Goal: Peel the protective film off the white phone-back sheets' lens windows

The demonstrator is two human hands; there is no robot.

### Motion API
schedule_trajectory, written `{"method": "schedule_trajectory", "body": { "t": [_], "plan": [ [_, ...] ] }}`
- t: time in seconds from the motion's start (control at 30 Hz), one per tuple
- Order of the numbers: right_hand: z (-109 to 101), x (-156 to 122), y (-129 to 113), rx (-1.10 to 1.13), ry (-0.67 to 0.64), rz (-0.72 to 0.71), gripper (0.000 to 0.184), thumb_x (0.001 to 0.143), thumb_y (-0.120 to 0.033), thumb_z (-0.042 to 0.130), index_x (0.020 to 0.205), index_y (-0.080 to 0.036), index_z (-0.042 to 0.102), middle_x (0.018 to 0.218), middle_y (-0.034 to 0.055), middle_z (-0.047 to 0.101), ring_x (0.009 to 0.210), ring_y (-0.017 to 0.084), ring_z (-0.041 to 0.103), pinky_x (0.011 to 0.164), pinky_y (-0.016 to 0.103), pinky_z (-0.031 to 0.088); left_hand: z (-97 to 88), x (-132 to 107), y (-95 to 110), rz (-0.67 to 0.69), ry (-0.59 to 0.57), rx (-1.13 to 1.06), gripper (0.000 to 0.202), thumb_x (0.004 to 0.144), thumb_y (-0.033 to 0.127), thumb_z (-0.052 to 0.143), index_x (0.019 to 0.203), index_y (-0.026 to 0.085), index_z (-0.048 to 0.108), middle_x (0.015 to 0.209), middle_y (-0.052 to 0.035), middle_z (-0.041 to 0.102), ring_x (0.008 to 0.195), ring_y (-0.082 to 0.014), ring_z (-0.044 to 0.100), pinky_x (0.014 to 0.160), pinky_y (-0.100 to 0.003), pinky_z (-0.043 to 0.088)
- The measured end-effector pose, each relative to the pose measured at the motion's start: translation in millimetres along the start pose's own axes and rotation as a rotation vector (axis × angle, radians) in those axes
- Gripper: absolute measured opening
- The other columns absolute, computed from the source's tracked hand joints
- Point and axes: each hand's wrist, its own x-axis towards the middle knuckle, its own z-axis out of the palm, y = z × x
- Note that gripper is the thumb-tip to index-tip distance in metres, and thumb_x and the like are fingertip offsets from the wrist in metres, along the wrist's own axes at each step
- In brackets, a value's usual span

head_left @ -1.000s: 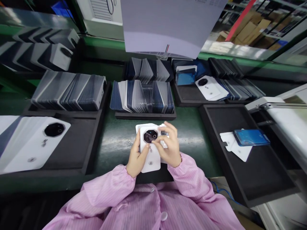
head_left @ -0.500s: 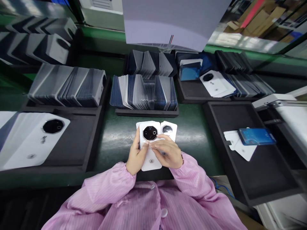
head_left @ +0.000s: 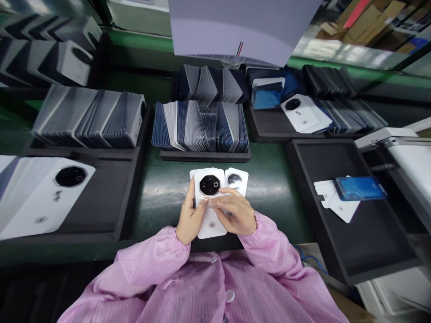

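panel row [head_left: 202, 128] behind panel [head_left: 212, 226], trays [head_left: 370, 242] either side

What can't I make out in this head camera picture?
- Head view, left hand: partly hidden beneath the white panel it holds.
- Head view, right hand: whether it pinches anything; its own fingers block this.
- Head view, fanned panels: cut off by the left picture edge.
- Head view, hanging sheet: cut off by the top edge; its bottom print too small.

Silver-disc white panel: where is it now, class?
In the head view, the silver-disc panel is near centre, just right of the black-octagon panel, its lower part behind the right hand.
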Motion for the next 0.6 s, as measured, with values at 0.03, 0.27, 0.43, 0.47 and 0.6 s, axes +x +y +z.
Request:
{"method": "schedule_trajectory", "body": {
  "t": [0.03, 0.27, 0.43, 0.47, 0.6],
  "plan": [
    [-0.2, 0.5, -0.2, 0.002, 0.003, 0.0, 0.058, 0.081, -0.003, 0.059, 0.133, -0.023, 0.044, 0.089, 0.0043, 0.076, 0.08, 0.017, 0.074, 0.089, 0.041, 0.058, -0.2, -0.2, -0.4, -0.001, 0.002, 0.002, 0.064, 0.089, 0.034, 0.056, 0.148, 0.025, 0.032, 0.152, -0.0058, 0.04, 0.141, -0.0244, 0.035, 0.116, -0.036, 0.028],
    [-0.7, 0.3, 0.0, 0.036, 0.01, 0.023, 0.057, 0.082, -0.004, 0.06, 0.133, -0.026, 0.046, 0.093, 0.0018, 0.076, 0.083, 0.016, 0.073, 0.089, 0.04, 0.058, -0.6, -0.6, -3.1, 0.007, 0.005, 0.015, 0.064, 0.089, 0.034, 0.056, 0.148, 0.028, 0.032, 0.153, -0.0044, 0.039, 0.142, -0.0246, 0.034, 0.117, -0.037, 0.026],
    [-1.3, -0.6, 0.6, 0.003, 0.036, 0.036, 0.054, 0.082, -0.004, 0.06, 0.129, -0.028, 0.048, 0.096, 0.0018, 0.076, 0.082, 0.016, 0.073, 0.086, 0.039, 0.059, -0.1, 0.0, -2.8, 0.0, 0.003, 0.0, 0.065, 0.088, 0.035, 0.057, 0.148, 0.028, 0.032, 0.153, -0.0048, 0.039, 0.142, -0.0246, 0.034, 0.117, -0.036, 0.026],
    [-1.5, -0.3, 0.6, 0.004, 0.031, 0.025, 0.053, 0.082, -0.004, 0.06, 0.128, -0.027, 0.049, 0.095, 0.0021, 0.076, 0.082, 0.016, 0.073, 0.086, 0.039, 0.059, -0.1, 0.1, -2.9, -0.002, 0.003, -0.002, 0.065, 0.088, 0.035, 0.057, 0.148, 0.027, 0.032, 0.153, -0.0053, 0.039, 0.141, -0.0248, 0.035, 0.117, -0.036, 0.026],
    [-1.7, 1.5, 0.2, -0.015, 0.013, -0.039, 0.044, 0.081, -0.003, 0.06, 0.121, -0.02, 0.054, 0.09, 0.0062, 0.075, 0.082, 0.018, 0.073, 0.081, 0.037, 0.061, -0.4, -0.1, -3.2, -0.004, 0.014, 0.017, 0.066, 0.088, 0.035, 0.057, 0.148, 0.026, 0.031, 0.153, -0.0063, 0.038, 0.141, -0.0248, 0.034, 0.117, -0.036, 0.027]
  ]
}}
